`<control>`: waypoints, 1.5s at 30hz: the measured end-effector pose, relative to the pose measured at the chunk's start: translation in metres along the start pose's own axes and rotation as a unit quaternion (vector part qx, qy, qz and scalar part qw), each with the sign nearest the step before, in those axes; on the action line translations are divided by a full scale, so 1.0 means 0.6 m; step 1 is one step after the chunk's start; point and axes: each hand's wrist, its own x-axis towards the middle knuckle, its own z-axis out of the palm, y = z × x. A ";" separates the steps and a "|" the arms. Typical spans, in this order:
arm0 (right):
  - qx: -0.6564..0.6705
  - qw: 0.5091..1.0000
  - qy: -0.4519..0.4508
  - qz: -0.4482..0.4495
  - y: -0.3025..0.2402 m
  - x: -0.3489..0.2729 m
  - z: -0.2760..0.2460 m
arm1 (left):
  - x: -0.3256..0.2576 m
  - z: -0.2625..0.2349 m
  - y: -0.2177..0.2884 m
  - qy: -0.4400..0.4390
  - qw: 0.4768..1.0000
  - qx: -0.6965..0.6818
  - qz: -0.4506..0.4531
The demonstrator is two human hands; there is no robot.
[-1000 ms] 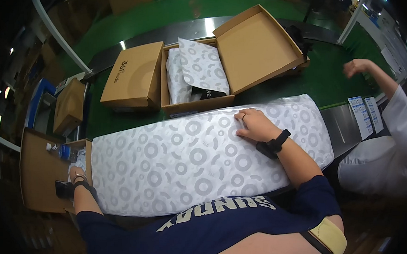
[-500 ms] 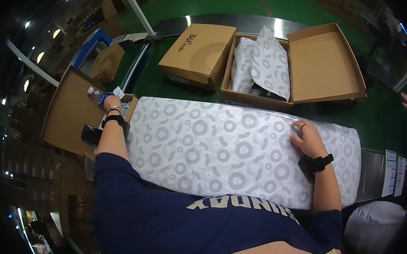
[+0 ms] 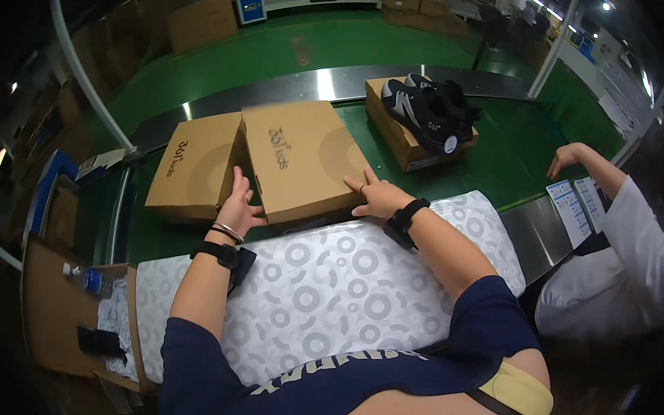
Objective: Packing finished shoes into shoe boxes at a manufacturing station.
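A brown cardboard shoebox (image 3: pixel 297 156) with its lid down lies at an angle before me. At its near left corner is my left hand (image 3: pixel 235 208), fingers spread, close beside the box's edge. My right hand (image 3: pixel 384 198) touches the near right corner, fingertips apart on the lid and its side. A second closed shoebox (image 3: pixel 198 161) stands just left of it. Beneath my forearms stretches a long stack of white wrapping paper (image 3: pixel 320 283) patterned with grey rings.
Black sneakers (image 3: pixel 429 111) rest on another shoebox (image 3: pixel 398 139) at the back right. An open carton (image 3: pixel 59 312) on the left holds a water bottle (image 3: pixel 96 281), crumpled paper and a dark phone-like object (image 3: pixel 99 342). A person in white (image 3: pixel 610 262) reaches in on the right.
The middle shoebox's raised lid has come down over the paper-wrapped contents. My left hand left the carton for this box; my right hand moved off the paper onto it. The view swung right.
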 end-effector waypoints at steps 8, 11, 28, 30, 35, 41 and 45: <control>0.579 0.647 0.402 0.290 0.196 0.180 0.027 | 0.100 -0.052 -0.021 0.094 0.704 0.688 0.147; 0.627 0.532 0.459 0.335 0.305 0.204 0.045 | 0.061 0.066 -0.009 0.055 0.612 0.778 0.131; 0.738 0.641 0.094 0.191 0.068 0.037 0.074 | 0.155 0.048 0.061 0.100 0.575 0.812 0.020; 0.629 0.763 0.121 0.084 0.039 -0.022 0.055 | 0.098 0.065 0.011 -0.045 0.550 0.821 0.146; -0.048 0.804 0.591 0.034 0.081 -0.072 -0.105 | 0.094 0.025 -0.030 -0.018 0.473 0.855 0.212; 0.028 0.950 0.305 -0.064 0.124 -0.049 -0.162 | 0.045 0.143 -0.037 0.040 0.580 0.762 0.287; 0.016 0.941 0.311 -0.134 -0.027 -0.158 -0.212 | 0.004 0.218 -0.026 0.028 0.757 0.493 0.428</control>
